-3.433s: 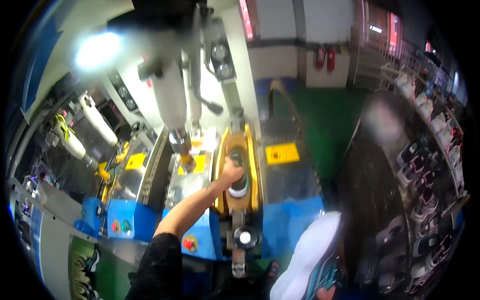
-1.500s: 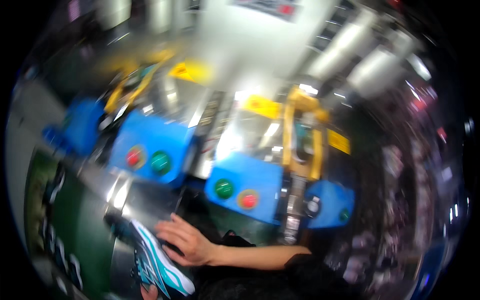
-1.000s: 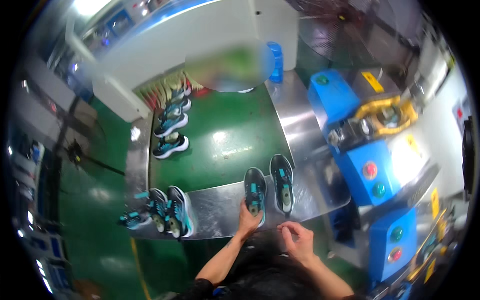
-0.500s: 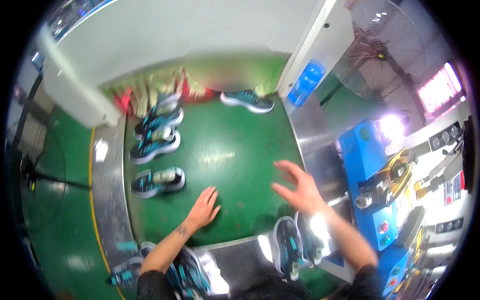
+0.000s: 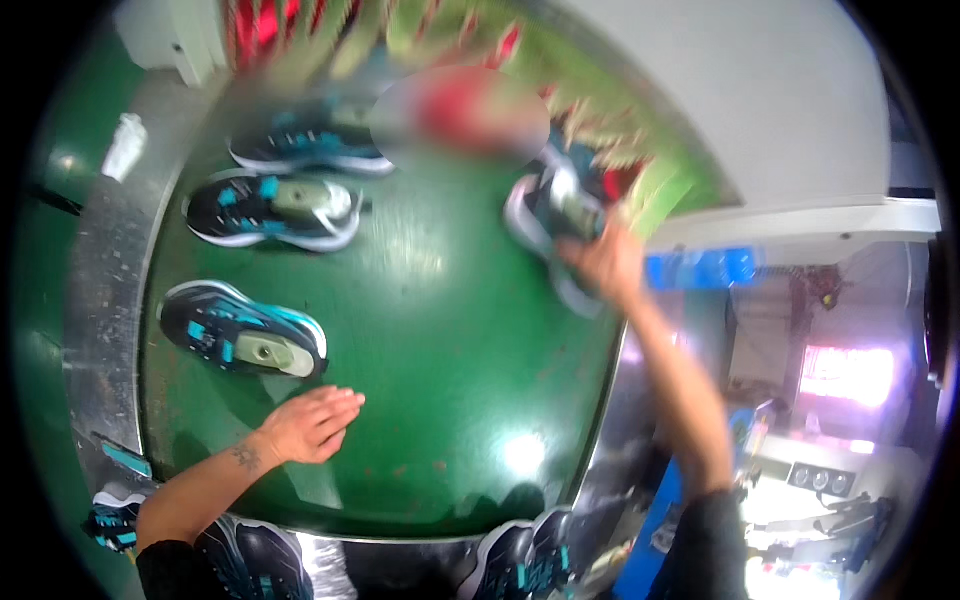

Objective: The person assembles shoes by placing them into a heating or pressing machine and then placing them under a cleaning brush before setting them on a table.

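The right hand [image 5: 610, 262] is at the dark shoe with a white sole [image 5: 560, 225], far right on the shiny green flat surface [image 5: 440, 400]; blur hides its grip. The left hand [image 5: 312, 425] is empty, fingers loosely out. The shoe seems light, soft-topped, stiff-soled; best held near the heel.

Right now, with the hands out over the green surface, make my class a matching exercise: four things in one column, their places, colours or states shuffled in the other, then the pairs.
Things
1) left hand
2) right hand
3) bottle
4) white scrap

Places, colours, states
a) blue
b) on the metal ledge, upper left
c) fingers extended, near the lowest shoe of the left row
d) at the shoe on the right

Pairs: 1-c, 2-d, 3-a, 4-b
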{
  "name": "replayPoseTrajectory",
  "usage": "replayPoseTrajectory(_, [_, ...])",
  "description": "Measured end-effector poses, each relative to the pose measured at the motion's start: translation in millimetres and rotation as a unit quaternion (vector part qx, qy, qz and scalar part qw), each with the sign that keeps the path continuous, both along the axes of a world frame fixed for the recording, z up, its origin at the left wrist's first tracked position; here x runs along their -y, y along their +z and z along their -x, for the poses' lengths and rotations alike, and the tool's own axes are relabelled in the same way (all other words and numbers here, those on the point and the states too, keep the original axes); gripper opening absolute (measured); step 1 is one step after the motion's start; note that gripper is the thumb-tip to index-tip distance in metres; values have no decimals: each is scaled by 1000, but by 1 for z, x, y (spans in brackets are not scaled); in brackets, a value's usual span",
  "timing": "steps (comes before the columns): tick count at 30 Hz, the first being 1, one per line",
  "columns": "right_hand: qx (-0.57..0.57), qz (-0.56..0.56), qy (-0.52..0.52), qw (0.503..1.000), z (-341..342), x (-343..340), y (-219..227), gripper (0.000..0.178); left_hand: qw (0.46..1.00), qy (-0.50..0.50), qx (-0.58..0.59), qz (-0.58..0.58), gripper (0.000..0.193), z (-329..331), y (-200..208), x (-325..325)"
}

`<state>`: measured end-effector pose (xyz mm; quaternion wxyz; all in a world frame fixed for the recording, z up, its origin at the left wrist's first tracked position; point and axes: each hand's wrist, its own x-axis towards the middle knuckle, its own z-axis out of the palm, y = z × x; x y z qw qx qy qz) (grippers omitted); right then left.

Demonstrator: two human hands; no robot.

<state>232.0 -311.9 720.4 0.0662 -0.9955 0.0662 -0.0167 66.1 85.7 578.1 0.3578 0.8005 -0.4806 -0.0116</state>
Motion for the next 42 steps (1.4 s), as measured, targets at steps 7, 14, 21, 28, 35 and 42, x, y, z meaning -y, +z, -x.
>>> replayPoseTrajectory(7, [7, -460, -181, 869, 355, -83, 76, 71, 981, 104, -151, -69, 49, 32, 32, 51])
replayPoseTrajectory(14, [171, -135, 384, 897, 436, -65, 240, 72, 626, -97, -774, 1, 78, 137, 227, 116])
replayPoseTrajectory(21, [255, -524, -40, 812, 623, -116, 174, 97, 729, -194, -631, 180, 87, 267, 280, 174])
replayPoseTrajectory(28, [300, -718, -248, 577, 732, -23, 156, 62, 761, 9, -627, 167, 54, 401, 259, 305])
replayPoseTrajectory(35, [400, -633, -393, 533, 774, 30, 175, 61, 925, -236, -259, 150, 59, 334, 262, 594])
replayPoseTrajectory(42, [319, -465, -495, 661, 751, 61, 183, 78, 923, -301, 222, -95, 49, 319, 196, 811])
